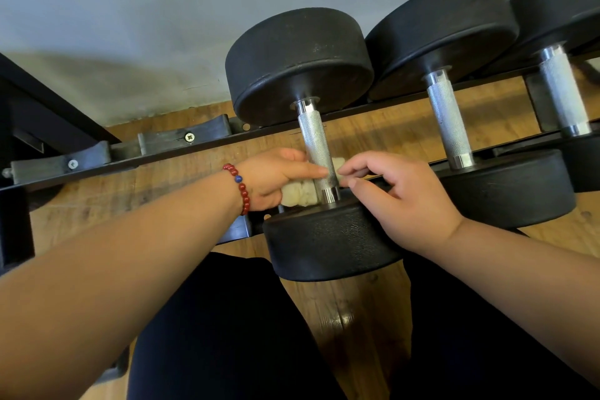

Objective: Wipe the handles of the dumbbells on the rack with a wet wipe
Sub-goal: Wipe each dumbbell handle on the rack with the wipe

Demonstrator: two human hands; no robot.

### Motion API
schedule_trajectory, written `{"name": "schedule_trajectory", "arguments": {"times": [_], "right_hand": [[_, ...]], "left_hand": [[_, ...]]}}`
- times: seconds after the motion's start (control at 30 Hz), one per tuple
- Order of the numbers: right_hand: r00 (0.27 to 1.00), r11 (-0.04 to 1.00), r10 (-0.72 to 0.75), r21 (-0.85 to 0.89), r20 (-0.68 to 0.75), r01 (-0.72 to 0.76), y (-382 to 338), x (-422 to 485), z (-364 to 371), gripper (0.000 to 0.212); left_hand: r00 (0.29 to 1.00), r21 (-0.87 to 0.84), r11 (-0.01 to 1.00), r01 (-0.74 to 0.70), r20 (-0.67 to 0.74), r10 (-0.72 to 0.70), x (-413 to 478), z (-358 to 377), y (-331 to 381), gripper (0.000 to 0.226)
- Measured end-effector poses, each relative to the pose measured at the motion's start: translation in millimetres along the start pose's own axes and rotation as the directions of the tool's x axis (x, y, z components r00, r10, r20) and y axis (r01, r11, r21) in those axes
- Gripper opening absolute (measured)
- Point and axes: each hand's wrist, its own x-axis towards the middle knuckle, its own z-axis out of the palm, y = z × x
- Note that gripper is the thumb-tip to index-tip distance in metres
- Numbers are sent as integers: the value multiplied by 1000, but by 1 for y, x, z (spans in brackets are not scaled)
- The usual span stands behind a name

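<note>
My left hand (276, 178) grips the bunched wet wipe (298, 195) under the handle (316, 146), frame centre; right hand (406, 198) half-curled at its far end, hold unclear; I'd wrap it round, slide end to end.

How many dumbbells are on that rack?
3. The left dumbbell has the wet wipe at its handle; the middle dumbbell sits beside it; the right dumbbell is cut off by the frame edge. More may sit beyond.
</note>
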Motion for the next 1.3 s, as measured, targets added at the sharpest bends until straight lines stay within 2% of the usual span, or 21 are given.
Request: {"name": "schedule_trajectory", "arguments": {"times": [0.07,0.13,0.23,0.3,0.37,0.43,0.53,0.67,0.87,1.0,1.07,1.17,1.3], "right_hand": [[1000,1000,0,-1,-1,0,0,0,0,18],[1000,1000,-14,-7,-11,14,1,0,0,17],[1000,1000,-20,-17,-9,19,2,0,0,16],[1000,1000,-19,-15,-5,19,2,0,0,16],[1000,1000,-14,7,-5,14,1,-1,-1,16],[1000,1000,-18,7,12,18,-1,-1,-2,18],[998,997,-37,-64,46,40,-4,0,-3,18],[999,997,14,-81,35,-11,-6,3,-2,29],[999,997,3,-81,32,0,-3,2,-2,26],[999,996,5,-87,40,-1,-4,3,-1,27],[999,997,6,-80,44,-2,-3,3,-1,23],[999,997,8,-76,44,-5,-2,2,-2,14],[999,998,-3,-68,45,6,-2,3,-2,20]], "left_hand": [[996,-56,996,-63,-66,60,3,-1,-1,27],[995,-39,997,-72,-77,69,4,-2,-5,41],[999,13,999,-32,-29,32,1,-3,-6,41],[995,27,998,-64,-81,66,2,-2,-3,43],[979,-25,991,-131,-158,126,4,-1,1,44],[973,-128,976,-176,-172,153,5,0,1,48],[980,-105,985,-137,-156,120,1,1,-2,55],[983,-55,991,-118,-146,109,1,-2,2,47],[966,-135,969,-207,-188,180,9,-3,6,18],[979,-46,987,-152,-146,144,5,0,3,31],[970,-59,980,-189,-168,177,4,-2,13,20],[946,-180,948,-262,-245,214,9,-1,20,19],[968,-95,980,-177,-195,156,8,4,11,16]]}}
